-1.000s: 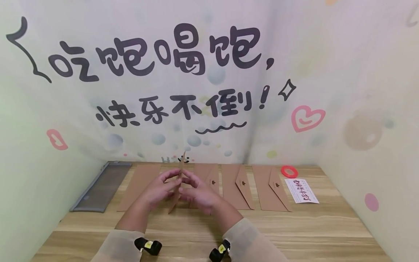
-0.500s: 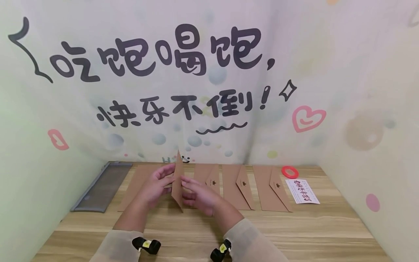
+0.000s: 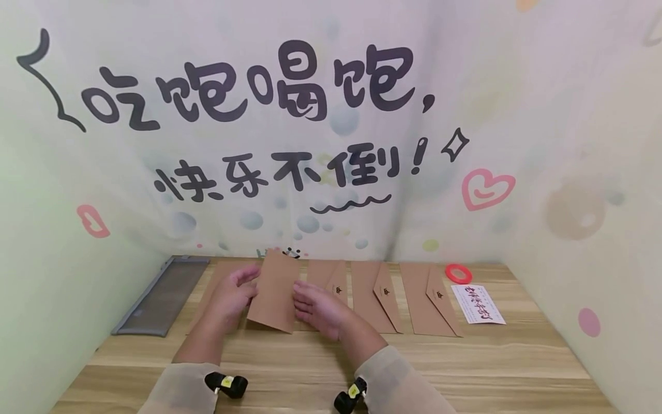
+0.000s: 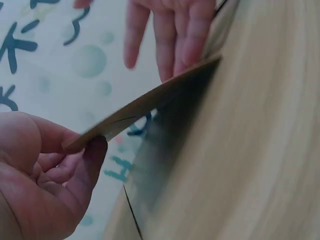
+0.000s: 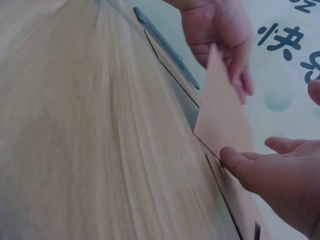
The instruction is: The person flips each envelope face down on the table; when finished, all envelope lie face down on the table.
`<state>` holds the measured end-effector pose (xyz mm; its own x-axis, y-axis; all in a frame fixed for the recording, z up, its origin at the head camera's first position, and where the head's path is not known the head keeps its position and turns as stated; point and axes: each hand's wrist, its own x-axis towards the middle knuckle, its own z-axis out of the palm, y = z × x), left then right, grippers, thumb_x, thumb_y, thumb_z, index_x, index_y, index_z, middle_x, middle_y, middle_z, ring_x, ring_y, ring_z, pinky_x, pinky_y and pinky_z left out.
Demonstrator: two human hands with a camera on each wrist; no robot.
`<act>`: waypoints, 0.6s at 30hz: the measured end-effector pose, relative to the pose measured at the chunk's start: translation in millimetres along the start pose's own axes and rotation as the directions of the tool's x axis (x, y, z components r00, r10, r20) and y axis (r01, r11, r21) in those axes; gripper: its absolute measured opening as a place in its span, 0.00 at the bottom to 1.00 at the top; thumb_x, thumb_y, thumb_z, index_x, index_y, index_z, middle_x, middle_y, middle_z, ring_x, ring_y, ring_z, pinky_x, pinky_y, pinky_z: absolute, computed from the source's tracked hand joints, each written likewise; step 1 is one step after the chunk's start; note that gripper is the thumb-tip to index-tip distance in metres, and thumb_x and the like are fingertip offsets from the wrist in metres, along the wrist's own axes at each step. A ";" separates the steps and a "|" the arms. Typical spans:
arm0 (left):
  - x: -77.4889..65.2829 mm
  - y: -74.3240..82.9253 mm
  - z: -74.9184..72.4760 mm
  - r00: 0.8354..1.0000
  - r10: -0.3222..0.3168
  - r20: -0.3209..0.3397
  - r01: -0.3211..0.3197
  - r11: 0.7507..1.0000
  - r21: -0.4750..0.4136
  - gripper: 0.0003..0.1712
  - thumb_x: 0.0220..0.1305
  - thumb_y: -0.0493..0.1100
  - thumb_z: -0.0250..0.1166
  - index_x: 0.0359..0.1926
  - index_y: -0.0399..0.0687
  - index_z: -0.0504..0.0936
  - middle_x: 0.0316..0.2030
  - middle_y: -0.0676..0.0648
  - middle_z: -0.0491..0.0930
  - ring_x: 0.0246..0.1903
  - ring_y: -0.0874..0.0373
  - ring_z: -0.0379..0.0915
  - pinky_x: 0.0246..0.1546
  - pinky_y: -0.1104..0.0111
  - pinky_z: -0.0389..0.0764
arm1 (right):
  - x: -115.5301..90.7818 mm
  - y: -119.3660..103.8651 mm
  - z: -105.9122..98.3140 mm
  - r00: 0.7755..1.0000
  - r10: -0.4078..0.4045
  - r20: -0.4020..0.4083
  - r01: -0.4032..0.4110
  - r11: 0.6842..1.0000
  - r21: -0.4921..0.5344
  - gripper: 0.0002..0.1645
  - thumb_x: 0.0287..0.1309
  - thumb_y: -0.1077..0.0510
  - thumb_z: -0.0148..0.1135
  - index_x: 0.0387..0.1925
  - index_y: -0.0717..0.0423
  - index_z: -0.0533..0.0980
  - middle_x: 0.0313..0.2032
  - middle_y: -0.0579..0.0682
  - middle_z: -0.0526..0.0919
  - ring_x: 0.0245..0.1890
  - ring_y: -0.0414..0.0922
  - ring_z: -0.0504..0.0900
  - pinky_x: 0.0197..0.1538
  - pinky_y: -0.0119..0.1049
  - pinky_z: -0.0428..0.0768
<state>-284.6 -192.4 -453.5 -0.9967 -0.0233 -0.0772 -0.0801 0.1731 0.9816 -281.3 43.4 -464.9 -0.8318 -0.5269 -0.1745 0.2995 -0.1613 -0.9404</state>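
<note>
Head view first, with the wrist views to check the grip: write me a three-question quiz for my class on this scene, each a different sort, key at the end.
1. Short answer: what red thing lies by the far edge of the printed white card?
2. True or false: the left hand pinches the held envelope by an edge.
3. Count: in the head view, how many flat envelopes with a dark emblem on the flap lie to the right of the held one?

Key:
1. A red ring.
2. True; the left wrist view shows the thumb and fingers on either side of it.
3. Three.
</note>
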 end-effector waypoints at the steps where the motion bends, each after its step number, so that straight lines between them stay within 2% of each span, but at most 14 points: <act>1: 0.8 -1.9 -1.3 1.000 -0.003 -0.008 0.003 1.000 0.030 0.32 0.74 0.29 0.54 0.78 0.32 0.66 0.76 0.31 0.68 0.73 0.39 0.69 0.59 0.66 0.84 | 0.1 0.2 0.1 1.000 0.000 0.000 0.000 1.000 0.000 0.47 0.79 0.46 0.56 0.85 0.63 0.50 0.83 0.70 0.54 0.85 0.66 0.51 0.85 0.60 0.58; 5: 0.2 -6.5 -3.9 0.999 -0.031 -0.030 0.035 0.989 0.143 0.31 0.74 0.30 0.56 0.76 0.31 0.68 0.75 0.29 0.71 0.75 0.36 0.68 0.73 0.52 0.77 | 1.0 2.1 -1.2 1.000 0.001 0.003 -0.001 1.000 0.000 0.48 0.78 0.46 0.56 0.85 0.64 0.50 0.83 0.70 0.54 0.85 0.65 0.52 0.85 0.60 0.58; 7: -0.6 -7.0 -3.6 0.999 -0.044 -0.016 0.046 0.984 0.170 0.31 0.74 0.32 0.56 0.76 0.31 0.67 0.75 0.28 0.70 0.75 0.35 0.67 0.75 0.46 0.74 | 1.4 2.9 -2.5 1.000 -0.004 0.007 0.004 1.000 -0.003 0.48 0.79 0.46 0.56 0.85 0.63 0.49 0.83 0.70 0.53 0.85 0.65 0.51 0.85 0.60 0.58; 13: -0.8 -7.1 0.1 0.997 -0.073 0.040 0.062 0.970 0.234 0.32 0.79 0.41 0.54 0.78 0.33 0.66 0.76 0.29 0.67 0.74 0.33 0.70 0.75 0.43 0.73 | 2.4 4.0 -7.0 0.999 -0.029 0.013 0.029 0.999 -0.016 0.47 0.78 0.48 0.56 0.85 0.61 0.49 0.85 0.67 0.50 0.86 0.64 0.50 0.85 0.60 0.57; 18: -0.9 -6.1 2.1 0.996 -0.087 0.007 0.083 0.973 0.217 0.33 0.80 0.45 0.55 0.79 0.38 0.65 0.79 0.32 0.65 0.76 0.35 0.66 0.77 0.43 0.70 | -0.4 -5.3 -7.3 0.997 -0.080 -0.007 0.079 0.995 -0.063 0.41 0.78 0.51 0.57 0.83 0.61 0.56 0.84 0.65 0.55 0.85 0.63 0.56 0.84 0.59 0.61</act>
<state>-283.2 -191.4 -459.8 -0.9861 -0.0316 -0.1632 -0.1629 0.3802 0.9105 -285.9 50.6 -462.0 -0.8564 -0.5063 -0.1010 0.2027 -0.1499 -0.9677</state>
